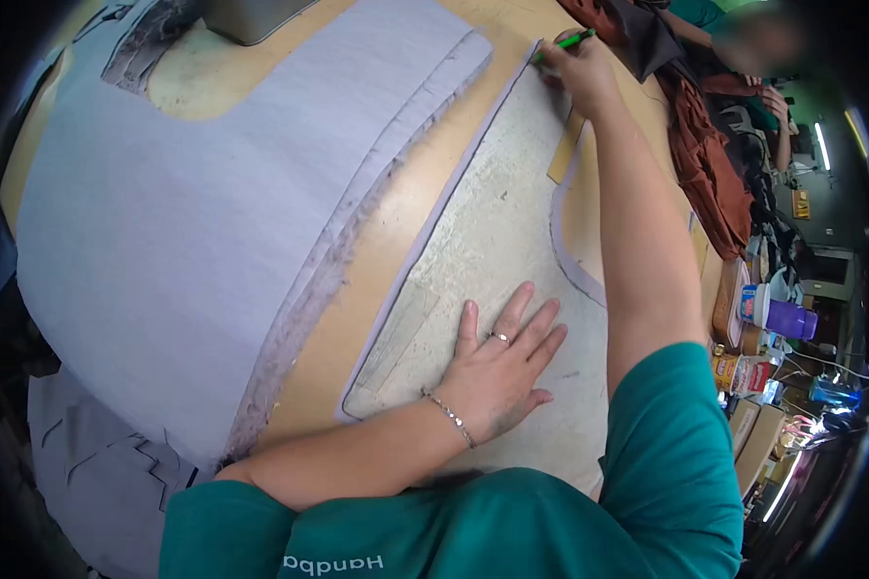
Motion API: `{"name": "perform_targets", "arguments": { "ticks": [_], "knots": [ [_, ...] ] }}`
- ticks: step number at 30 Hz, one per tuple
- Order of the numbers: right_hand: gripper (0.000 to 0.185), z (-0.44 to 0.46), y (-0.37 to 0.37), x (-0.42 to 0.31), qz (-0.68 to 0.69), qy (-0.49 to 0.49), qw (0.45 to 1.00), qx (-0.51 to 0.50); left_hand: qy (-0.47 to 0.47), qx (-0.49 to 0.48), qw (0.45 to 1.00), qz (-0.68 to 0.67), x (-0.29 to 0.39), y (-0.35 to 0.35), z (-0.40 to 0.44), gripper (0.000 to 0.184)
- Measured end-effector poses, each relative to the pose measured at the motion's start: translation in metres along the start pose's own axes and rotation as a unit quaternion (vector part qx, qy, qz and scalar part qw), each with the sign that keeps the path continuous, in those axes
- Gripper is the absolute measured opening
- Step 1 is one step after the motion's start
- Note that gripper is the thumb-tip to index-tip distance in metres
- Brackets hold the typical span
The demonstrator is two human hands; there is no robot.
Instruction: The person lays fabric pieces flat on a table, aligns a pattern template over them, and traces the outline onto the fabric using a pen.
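Observation:
A pale, stiff pattern piece [483,232] lies on lavender fabric [444,200], whose edge shows as a narrow border around it. My left hand [507,372] rests flat on the pattern's lower part, fingers spread and holding nothing. At the pattern's far tip, my right hand [579,72] is closed on a green pen [576,40]. The pen's writing point is hidden by the fingers. To the left, a large lavender fabric piece [193,212] with a frayed edge covers much of the tan table [333,362].
Dark and rust-brown cloth [710,164] lies along the right edge. Beyond it sits another person [758,43]. Tubs, including a purple container [792,320], stand at the right. A grey metal object [251,17] is at the top. More lavender fabric [106,482] hangs lower left.

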State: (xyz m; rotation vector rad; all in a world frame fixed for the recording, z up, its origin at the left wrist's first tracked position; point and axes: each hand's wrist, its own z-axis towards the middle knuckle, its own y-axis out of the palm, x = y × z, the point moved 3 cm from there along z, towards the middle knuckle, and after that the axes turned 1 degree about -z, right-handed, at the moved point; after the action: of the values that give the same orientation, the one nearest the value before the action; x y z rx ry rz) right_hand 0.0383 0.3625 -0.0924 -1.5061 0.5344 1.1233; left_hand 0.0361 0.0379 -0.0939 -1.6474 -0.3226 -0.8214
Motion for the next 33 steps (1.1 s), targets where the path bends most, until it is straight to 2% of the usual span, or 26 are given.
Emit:
{"name": "perform_targets", "arguments": {
  "ticks": [2,5,6,7,8,9,10,11,12,13,14,15,16,17,20,23,26,29,31,33],
  "knots": [
    [0.018,0.036,-0.009,0.018,0.038,-0.001,0.999,0.031,0.0,-0.007,1.0,0.005,0.0,0.001,0.0,0.06],
    [0.02,0.051,-0.015,0.03,-0.072,-0.138,0.976,0.154,0.005,-0.001,1.0,0.01,-0.001,0.001,0.001,0.06],
    [0.02,0.037,-0.011,0.024,0.059,-0.124,0.979,0.153,0.004,0.0,1.0,0.008,-0.001,0.001,0.0,0.061],
    [0.021,0.018,-0.006,0.016,0.128,-0.111,0.976,0.137,0.01,0.006,1.0,0.014,0.0,0.001,-0.001,0.061],
    [0.021,-0.021,0.005,-0.011,0.153,-0.063,0.984,0.059,0.008,0.01,1.0,0.015,-0.001,0.003,-0.001,0.061],
    [0.019,-0.054,0.019,-0.031,0.099,-0.003,0.995,-0.028,0.003,0.013,1.0,0.016,-0.002,0.005,-0.003,0.061],
    [0.016,-0.097,0.038,-0.051,0.077,-0.004,0.989,-0.129,0.003,0.026,1.0,0.017,-0.001,0.009,-0.007,0.062],
    [0.015,-0.143,0.058,-0.068,0.088,0.02,0.971,-0.22,0.006,0.044,0.999,0.027,-0.003,0.01,-0.007,0.063],
    [0.016,-0.184,0.075,-0.084,0.048,0.017,0.958,-0.284,0.001,0.012,0.999,0.052,-0.003,0.011,-0.005,0.062],
    [0.017,-0.221,0.091,-0.096,0.088,0.095,0.928,-0.349,0.027,0.016,0.999,-0.026,-0.008,0.02,-0.003,0.061],
    [0.018,-0.245,0.104,-0.097,0.13,0.077,0.91,-0.387,0.023,0.045,0.998,-0.035,-0.012,0.027,-0.001,0.06],
    [0.017,-0.258,0.109,-0.104,0.021,0.072,0.902,-0.426,0.021,0.076,0.996,-0.044,-0.014,0.021,-0.005,0.059],
    [0.018,-0.267,0.114,-0.106,-0.01,0.071,0.897,-0.435,0.032,0.039,0.995,0.086,-0.008,0.014,-0.007,0.057],
    [0.018,-0.273,0.118,-0.106,-0.042,0.071,0.892,-0.444,0.044,0.049,0.994,0.088,-0.01,0.013,-0.01,0.058],
    [0.019,-0.277,0.117,-0.108,-0.02,0.079,0.897,-0.434,0.084,0.105,0.985,0.108,-0.014,0.022,-0.007,0.061],
    [0.018,-0.28,0.12,-0.112,-0.08,0.06,0.894,-0.437,0.079,0.118,0.982,0.125,-0.013,0.025,-0.007,0.061],
    [0.018,-0.282,0.121,-0.112,-0.076,0.061,0.886,-0.453,0.086,0.132,0.978,0.136,-0.014,0.023,-0.011,0.06],
    [0.017,-0.266,0.109,-0.104,-0.037,-0.011,0.917,-0.396,0.057,0.123,0.989,-0.06,-0.017,0.039,-0.001,0.06],
    [0.017,-0.228,0.087,-0.091,-0.088,0.038,0.945,-0.314,-0.006,-0.051,0.999,0.017,-0.006,0.023,0.001,0.066],
    [0.019,-0.177,0.064,-0.064,-0.074,-0.001,0.97,-0.23,-0.003,-0.009,0.999,0.033,-0.002,0.007,-0.005,0.07]
  ]
}}
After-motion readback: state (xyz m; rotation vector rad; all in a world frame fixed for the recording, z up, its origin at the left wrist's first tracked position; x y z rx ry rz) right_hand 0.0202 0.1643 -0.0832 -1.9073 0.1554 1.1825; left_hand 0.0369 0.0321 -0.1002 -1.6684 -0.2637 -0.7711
